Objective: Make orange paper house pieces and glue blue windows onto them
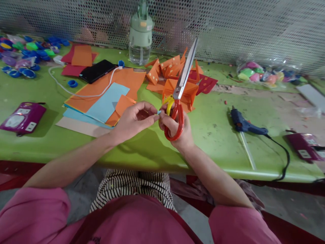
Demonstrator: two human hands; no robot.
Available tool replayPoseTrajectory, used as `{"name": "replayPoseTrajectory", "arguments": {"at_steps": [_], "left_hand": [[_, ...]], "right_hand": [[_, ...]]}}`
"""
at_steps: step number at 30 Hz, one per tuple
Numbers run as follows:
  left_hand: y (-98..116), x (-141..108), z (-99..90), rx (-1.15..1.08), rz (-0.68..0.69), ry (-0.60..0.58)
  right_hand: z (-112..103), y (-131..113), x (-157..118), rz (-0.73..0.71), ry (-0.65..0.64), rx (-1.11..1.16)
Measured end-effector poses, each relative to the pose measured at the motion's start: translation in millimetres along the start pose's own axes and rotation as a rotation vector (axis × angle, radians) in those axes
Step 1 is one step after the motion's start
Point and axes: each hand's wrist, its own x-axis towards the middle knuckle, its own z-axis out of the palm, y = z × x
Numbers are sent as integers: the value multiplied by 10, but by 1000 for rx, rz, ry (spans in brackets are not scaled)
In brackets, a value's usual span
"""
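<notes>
My right hand (176, 127) is wrapped round the red and yellow handles of a pair of scissors (179, 91), whose closed blades point up and away. Between the fingertips of both hands shows a tiny piece of light blue paper (159, 112). My left hand (138, 118) pinches it from the left, thumb and forefinger together. Just left of that hand lie sheets of orange paper (86, 98), blue paper (108, 101) and a smaller orange piece (123, 105). Behind the scissors, folded orange paper shapes (165, 69) are heaped up.
A water bottle (140, 37) stands at the back by the perforated metal screen (218, 30). A phone (98, 70) with a white cable lies on the left. To the right are a glue gun (246, 123) and a purple power socket box (306, 145); another socket box (24, 117) sits far left.
</notes>
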Motion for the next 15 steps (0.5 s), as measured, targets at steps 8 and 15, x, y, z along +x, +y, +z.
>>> {"name": "replayPoseTrajectory", "arguments": {"at_steps": [8,15], "left_hand": [[-71,41,-46,-215,-115,-36],[26,157,-200,-521,-343,-120]], "right_hand": [[13,-67,-31,1,-18,-4],[-433,-292,-109,123,-443,-88]]}}
